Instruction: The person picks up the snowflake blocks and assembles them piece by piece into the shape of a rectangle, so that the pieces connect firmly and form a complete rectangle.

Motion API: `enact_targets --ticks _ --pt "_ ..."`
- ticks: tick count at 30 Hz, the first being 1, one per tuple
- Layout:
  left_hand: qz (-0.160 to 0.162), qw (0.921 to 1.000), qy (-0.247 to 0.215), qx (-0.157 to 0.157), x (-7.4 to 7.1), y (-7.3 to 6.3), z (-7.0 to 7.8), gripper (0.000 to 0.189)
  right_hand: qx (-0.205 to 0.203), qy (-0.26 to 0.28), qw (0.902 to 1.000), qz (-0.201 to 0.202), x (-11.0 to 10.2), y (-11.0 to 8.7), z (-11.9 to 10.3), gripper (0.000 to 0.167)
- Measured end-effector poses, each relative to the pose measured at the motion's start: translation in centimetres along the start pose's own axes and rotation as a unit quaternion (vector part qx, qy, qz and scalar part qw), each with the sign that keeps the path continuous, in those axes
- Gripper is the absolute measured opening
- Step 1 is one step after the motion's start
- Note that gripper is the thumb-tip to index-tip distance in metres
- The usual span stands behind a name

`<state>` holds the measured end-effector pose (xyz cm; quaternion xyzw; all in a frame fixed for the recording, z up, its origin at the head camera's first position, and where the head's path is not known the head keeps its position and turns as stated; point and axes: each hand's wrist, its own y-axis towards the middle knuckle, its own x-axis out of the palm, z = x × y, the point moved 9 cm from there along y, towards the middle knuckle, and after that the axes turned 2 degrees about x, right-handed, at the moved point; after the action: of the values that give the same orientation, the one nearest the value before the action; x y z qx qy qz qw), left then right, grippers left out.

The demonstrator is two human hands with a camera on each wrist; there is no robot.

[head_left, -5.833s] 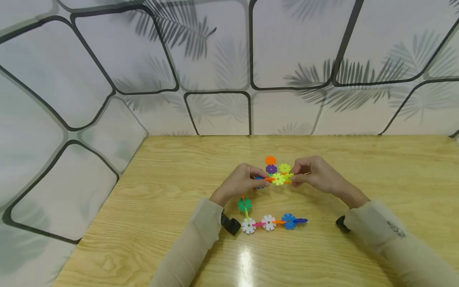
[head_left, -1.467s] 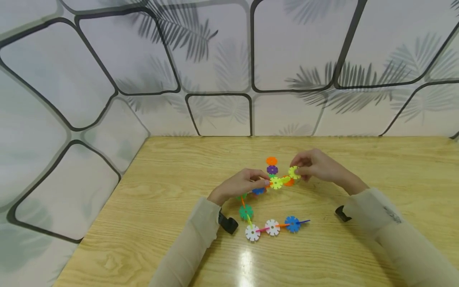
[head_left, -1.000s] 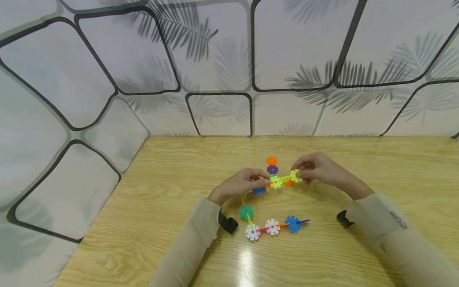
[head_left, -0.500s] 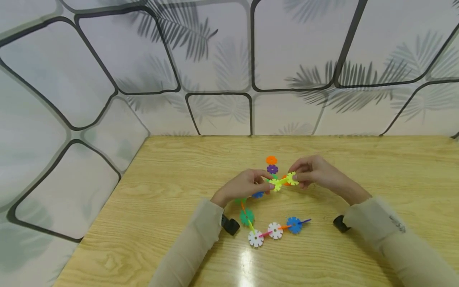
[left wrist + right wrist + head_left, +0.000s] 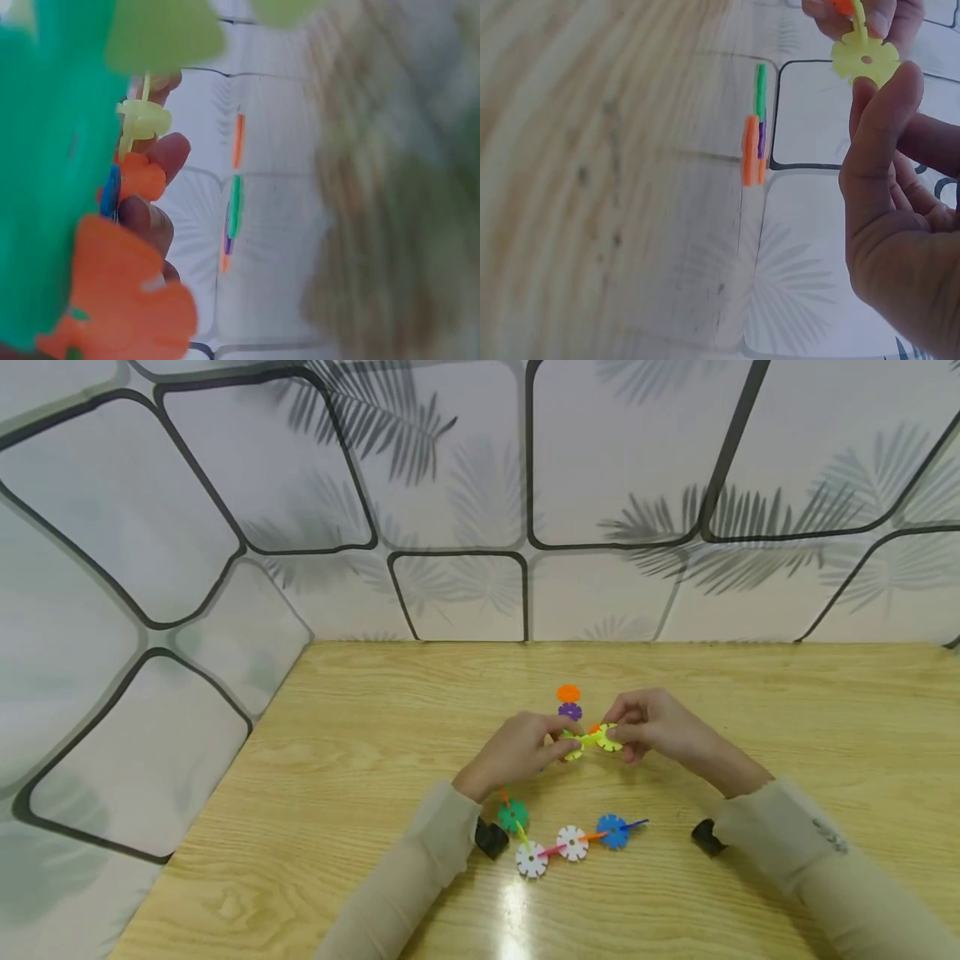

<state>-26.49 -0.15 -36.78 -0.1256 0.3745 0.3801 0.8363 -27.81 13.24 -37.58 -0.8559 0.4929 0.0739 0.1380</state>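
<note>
A chain of notched plastic snowflake discs hangs from both hands. My left hand (image 5: 517,747) grips it close to one yellow disc; in the left wrist view the fingertips lie around a small orange disc (image 5: 142,178) and a blue one (image 5: 110,193). My right hand (image 5: 660,727) pinches the yellow end disc (image 5: 609,737) between thumb and fingers, also seen on that yellow disc (image 5: 866,58) in the right wrist view. The chain runs down past a green disc (image 5: 513,816) to white discs (image 5: 572,843) and a blue disc (image 5: 613,832). My left hand hides part of it.
Beyond the hands, a loose orange disc (image 5: 568,693) and a purple disc (image 5: 570,711) lie on the wooden table (image 5: 360,710). A green disc (image 5: 760,91) lies by them in the right wrist view. A patterned wall covering (image 5: 465,597) rises behind the table.
The yellow end disc, in my right hand, has come left and slightly down from its earlier place. My left hand has shifted right along the chain, closer to the right hand.
</note>
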Motion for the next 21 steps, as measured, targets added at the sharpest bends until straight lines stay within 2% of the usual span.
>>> enact_targets --ticks 6,17,21 --pt "0.004 0.9999 -0.016 -0.004 0.07 -0.03 -0.44 0.023 -0.004 0.022 0.9997 -0.005 0.44 -0.03 -0.2 0.009" --pt "0.018 0.9993 -0.032 0.003 -0.02 0.01 -0.69 0.021 0.012 0.07 0.9974 -0.008 0.59 0.17 0.16 0.008" --pt "0.007 0.9994 -0.035 -0.001 0.13 0.1 -0.67 0.022 0.013 0.06 0.998 -0.016 0.7 0.28 0.19 0.006"
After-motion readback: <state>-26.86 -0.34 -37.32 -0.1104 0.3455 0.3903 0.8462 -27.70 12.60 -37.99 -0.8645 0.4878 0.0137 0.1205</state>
